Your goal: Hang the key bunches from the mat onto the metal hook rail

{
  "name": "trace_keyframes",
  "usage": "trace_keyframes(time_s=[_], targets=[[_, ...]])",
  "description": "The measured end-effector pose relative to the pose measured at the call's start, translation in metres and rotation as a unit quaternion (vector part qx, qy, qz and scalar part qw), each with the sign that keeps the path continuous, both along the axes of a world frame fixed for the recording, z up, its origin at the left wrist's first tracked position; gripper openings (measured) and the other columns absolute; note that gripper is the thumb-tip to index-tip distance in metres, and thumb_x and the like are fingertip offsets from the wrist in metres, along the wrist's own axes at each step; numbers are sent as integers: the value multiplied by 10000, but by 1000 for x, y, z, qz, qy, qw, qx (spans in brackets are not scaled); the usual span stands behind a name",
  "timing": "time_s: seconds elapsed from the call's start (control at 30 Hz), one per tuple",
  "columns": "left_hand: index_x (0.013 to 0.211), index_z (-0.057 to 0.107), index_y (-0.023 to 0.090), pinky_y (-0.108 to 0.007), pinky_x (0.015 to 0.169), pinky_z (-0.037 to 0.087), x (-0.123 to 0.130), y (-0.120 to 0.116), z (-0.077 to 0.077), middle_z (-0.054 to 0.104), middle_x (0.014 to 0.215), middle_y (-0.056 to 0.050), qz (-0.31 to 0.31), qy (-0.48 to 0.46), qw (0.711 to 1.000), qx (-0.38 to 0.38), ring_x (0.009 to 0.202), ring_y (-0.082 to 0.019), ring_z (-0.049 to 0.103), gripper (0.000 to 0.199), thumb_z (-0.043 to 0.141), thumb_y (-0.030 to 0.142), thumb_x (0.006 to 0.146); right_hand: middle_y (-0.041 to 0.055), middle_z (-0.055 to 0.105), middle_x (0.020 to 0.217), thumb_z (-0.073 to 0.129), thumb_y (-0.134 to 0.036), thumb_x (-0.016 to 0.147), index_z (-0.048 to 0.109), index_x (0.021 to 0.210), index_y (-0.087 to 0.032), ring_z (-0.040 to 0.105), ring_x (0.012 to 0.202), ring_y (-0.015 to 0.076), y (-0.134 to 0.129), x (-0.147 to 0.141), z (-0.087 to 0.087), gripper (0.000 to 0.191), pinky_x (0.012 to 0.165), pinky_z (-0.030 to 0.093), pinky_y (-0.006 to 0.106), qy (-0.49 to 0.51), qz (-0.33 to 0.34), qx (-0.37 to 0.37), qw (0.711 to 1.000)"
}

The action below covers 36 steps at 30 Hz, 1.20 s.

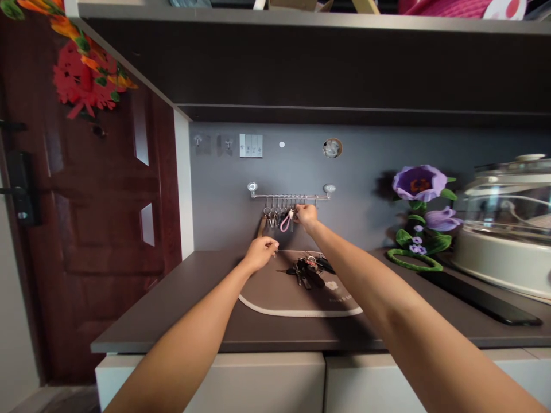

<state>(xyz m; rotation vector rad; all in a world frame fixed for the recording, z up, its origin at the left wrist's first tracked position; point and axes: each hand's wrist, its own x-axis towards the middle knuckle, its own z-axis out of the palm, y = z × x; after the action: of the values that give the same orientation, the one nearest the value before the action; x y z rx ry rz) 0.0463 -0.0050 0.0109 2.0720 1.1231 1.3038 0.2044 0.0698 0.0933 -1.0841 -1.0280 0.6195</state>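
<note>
Head view: two bare hands among keys, at a wall rail and above a mat.
Leftmost is a dark red door; then the left hand, above the far left of the mat, fingers pinched narrow on a small metal piece, too small to identify. Beyond, hanging keys and a pink strap dangle from the hooked rail; a key heap lies nearer, on the mat. The right hand is just beside the strap, fingertips close together; I cannot tell what they grip. Farther right stand purple flowers.
</note>
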Motion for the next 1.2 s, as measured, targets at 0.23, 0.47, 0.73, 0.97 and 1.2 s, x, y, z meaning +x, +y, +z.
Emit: trace_keyframes(time_s=[0.23, 0.47, 0.73, 0.97, 1.2], targets=[[731, 604, 116, -221, 545, 412, -1, 2, -2, 622, 655, -58, -10, 4, 1000, -4, 587, -130, 570, 234, 463, 302, 733, -26, 437, 458, 514, -182, 739, 458, 573, -167, 461, 452, 89, -4, 2, -10, 176, 466, 478, 253, 26, 35, -8, 999], [738, 598, 113, -215, 525, 421, -1, 0, -3, 614, 649, -57, -21, 10, 1000, -13, 589, -129, 564, 226, 480, 306, 727, -35, 457, 484, 464, -148, 761, 448, 606, -163, 470, 466, 74, -4, 1, -17, 157, 498, 478, 243, 39, 60, 2, 997], [760, 607, 115, -211, 536, 435, -1, 1, -5, 611, 653, -55, -37, 10, 999, -21, 598, -124, 563, 228, 509, 317, 721, -42, 484, 547, 431, -78, 730, 451, 688, -165, 508, 526, 65, -1, 6, -24, 99, 562, 492, 247, 27, 100, 10, 995], [804, 610, 109, -215, 538, 443, -1, 2, -8, 604, 646, -47, -44, -8, 998, -36, 595, -120, 559, 234, 534, 308, 707, -24, 537, 643, 456, -60, 706, 477, 767, -165, 528, 580, 65, -6, 13, -28, 124, 621, 486, 247, 12, 130, 6, 991], [865, 611, 103, -219, 559, 446, 1, -2, -6, 616, 681, -53, -44, -23, 998, -49, 606, -113, 557, 237, 541, 269, 711, 8, 570, 750, 485, -56, 703, 524, 782, -155, 541, 651, 68, -18, 14, -29, 133, 672, 461, 220, -6, 133, -10, 991]])
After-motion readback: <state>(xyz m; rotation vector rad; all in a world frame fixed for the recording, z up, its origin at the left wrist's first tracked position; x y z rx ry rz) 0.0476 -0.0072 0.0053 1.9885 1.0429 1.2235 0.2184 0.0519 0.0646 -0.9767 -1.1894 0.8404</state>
